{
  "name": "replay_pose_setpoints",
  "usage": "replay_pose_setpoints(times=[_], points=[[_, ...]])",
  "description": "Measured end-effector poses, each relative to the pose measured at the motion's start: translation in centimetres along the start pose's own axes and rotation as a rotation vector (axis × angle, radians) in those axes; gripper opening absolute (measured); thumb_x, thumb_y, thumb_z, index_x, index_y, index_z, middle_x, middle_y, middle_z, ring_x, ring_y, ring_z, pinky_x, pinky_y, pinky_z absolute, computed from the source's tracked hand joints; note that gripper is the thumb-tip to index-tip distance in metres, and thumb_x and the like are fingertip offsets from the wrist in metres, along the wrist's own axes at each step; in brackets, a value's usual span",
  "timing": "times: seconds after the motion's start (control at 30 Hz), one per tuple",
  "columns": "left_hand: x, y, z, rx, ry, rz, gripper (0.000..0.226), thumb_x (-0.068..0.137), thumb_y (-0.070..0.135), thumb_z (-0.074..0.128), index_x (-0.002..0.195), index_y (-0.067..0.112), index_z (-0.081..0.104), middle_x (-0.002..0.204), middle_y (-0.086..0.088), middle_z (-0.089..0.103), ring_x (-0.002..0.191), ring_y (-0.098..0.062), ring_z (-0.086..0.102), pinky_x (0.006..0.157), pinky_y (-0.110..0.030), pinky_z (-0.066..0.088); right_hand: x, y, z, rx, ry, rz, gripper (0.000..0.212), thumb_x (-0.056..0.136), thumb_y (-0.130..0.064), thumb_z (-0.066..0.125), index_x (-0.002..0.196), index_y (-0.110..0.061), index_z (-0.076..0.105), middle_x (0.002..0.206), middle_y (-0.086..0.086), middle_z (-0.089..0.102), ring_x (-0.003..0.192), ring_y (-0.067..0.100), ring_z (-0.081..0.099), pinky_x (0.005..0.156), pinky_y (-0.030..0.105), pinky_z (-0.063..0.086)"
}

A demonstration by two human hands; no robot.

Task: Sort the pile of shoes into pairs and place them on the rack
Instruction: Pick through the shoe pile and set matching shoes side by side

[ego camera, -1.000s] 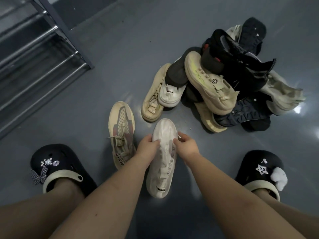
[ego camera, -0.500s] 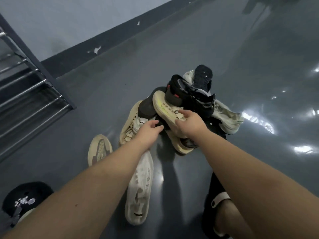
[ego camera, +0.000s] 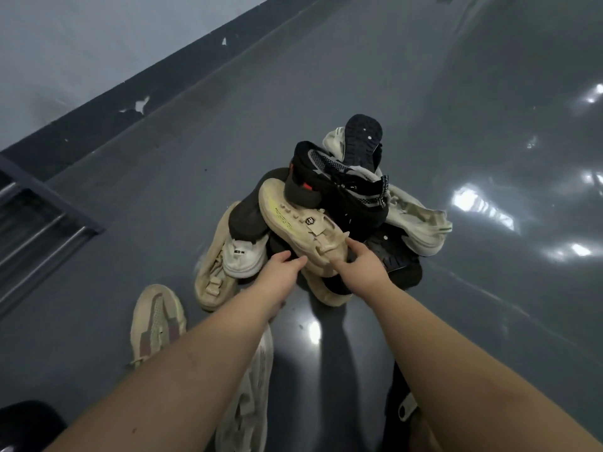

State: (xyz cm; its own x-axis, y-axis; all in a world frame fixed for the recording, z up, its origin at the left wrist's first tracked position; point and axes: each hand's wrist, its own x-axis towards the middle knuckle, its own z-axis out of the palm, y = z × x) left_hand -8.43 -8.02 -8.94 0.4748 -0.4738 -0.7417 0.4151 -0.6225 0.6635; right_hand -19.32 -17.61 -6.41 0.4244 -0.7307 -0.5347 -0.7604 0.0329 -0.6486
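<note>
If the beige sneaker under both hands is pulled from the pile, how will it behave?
The beige sneaker looks light, its knit upper probably soft, its thick sole stiffer. The black sneaker rests on it, so that one may tip or slide. Right hand touches its toe; left hand reaches beside.

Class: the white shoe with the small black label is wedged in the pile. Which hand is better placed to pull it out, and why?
Probably the left hand: it hovers open right beside the white shoe, while the right hand rests on the beige sneaker, farther off.
</note>
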Motion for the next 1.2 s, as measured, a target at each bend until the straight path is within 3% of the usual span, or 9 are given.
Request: replay_pose_setpoints(times=[0.23,0.3,0.4,0.47,0.57,0.8,0.9,1.0,1.2], points=[[2.4,-0.3,1.7,-0.285,-0.030,-0.066,0.077,0.089,0.030,0.060,0.151,0.022,0.013,0.144,-0.010,0.045,0.124,-0.027,0.052,0.104,-0.038,0.043,0.8,-0.7,1.1,0.366,-0.031,0.157,0.089,0.087,-0.024,0.064,0.153,-0.021,0.004,0.148,0.005,0.040,0.131,0.022,0.045,0.100,0.025,0.037],[2.5,-0.3,1.1,-0.328,0.000,-0.062,0.069,0.088,0.031,0.061,0.147,0.015,0.027,0.138,-0.010,0.052,0.118,-0.026,0.056,0.100,-0.037,0.046,0.7,-1.0,1.8,0.360,-0.032,0.160,0.082,0.087,-0.025,0.064,0.152,-0.015,0.015,0.139,0.005,0.049,0.121,0.019,0.053,0.093,0.021,0.040],[1.4,0.3,-1.4,-0.412,-0.063,-0.040,0.038,0.094,0.018,0.054,0.129,0.004,0.049,0.124,-0.015,0.062,0.098,-0.022,0.063,0.085,-0.033,0.052,0.0,-1.7,3.8,0.447,-0.055,0.170,0.043,0.090,-0.024,0.061,0.130,-0.009,0.054,0.098,0.001,0.065,0.074,0.006,0.058,0.062,0.013,0.045],[0.6,0.4,-3.7,-0.396,-0.099,-0.043,0.035,0.095,0.014,0.051,0.127,0.001,0.052,0.117,-0.016,0.064,0.095,-0.022,0.064,0.084,-0.035,0.054,-0.4,-2.3,5.2,0.594,-0.067,0.236,0.030,0.091,-0.022,0.060,0.117,-0.009,0.060,0.083,0.003,0.062,0.069,0.014,0.059,0.059,0.020,0.047],[-1.3,0.1,-6.6,-0.343,-0.139,-0.051,0.034,0.095,0.012,0.048,0.126,-0.001,0.052,0.101,-0.013,0.066,0.092,-0.024,0.064,0.087,-0.039,0.054,-1.6,-3.8,7.0,0.744,-0.131,0.304,0.024,0.090,-0.018,0.061,0.112,-0.010,0.056,0.092,0.008,0.064,0.083,0.025,0.064,0.068,0.035,0.055],[-7.5,-0.6,-15.2,-0.083,-0.128,-0.030,0.029,0.092,0.007,0.051,0.120,0.006,0.055,0.088,-0.005,0.064,0.068,-0.011,0.064,0.063,-0.024,0.057,-7.3,-6.8,11.1,0.650,-0.356,0.210,0.030,0.091,-0.007,0.057,0.120,-0.012,0.056,0.105,0.006,0.067,0.089,0.021,0.063,0.070,0.034,0.054],[-10.6,0.7,-19.6,0.058,-0.134,-0.034,0.030,0.091,0.006,0.052,0.120,0.003,0.055,0.095,-0.008,0.059,0.073,-0.015,0.059,0.072,-0.028,0.054,-9.7,-8.6,12.8,0.581,-0.444,0.155,0.035,0.089,-0.009,0.061,0.123,-0.011,0.055,0.117,0.009,0.066,0.097,0.022,0.063,0.078,0.036,0.055],[-13.2,1.9,-23.4,0.117,-0.126,-0.049,0.018,0.091,0.008,0.052,0.107,0.006,0.060,0.092,-0.008,0.060,0.076,-0.019,0.059,0.081,-0.033,0.053,-11.4,-10.6,14.4,0.576,-0.547,0.098,0.031,0.090,-0.009,0.059,0.121,-0.011,0.058,0.110,0.008,0.067,0.090,0.020,0.063,0.066,0.029,0.055],[-14.9,2.6,-28.8,0.185,-0.068,-0.047,0.022,0.091,0.009,0.053,0.110,0.002,0.060,0.103,-0.013,0.057,0.083,-0.020,0.059,0.073,-0.031,0.056,-11.9,-14.3,18.0,0.564,-0.625,0.038,0.029,0.089,-0.006,0.060,0.118,-0.010,0.058,0.096,0.004,0.068,0.079,0.016,0.064,0.058,0.024,0.056]])
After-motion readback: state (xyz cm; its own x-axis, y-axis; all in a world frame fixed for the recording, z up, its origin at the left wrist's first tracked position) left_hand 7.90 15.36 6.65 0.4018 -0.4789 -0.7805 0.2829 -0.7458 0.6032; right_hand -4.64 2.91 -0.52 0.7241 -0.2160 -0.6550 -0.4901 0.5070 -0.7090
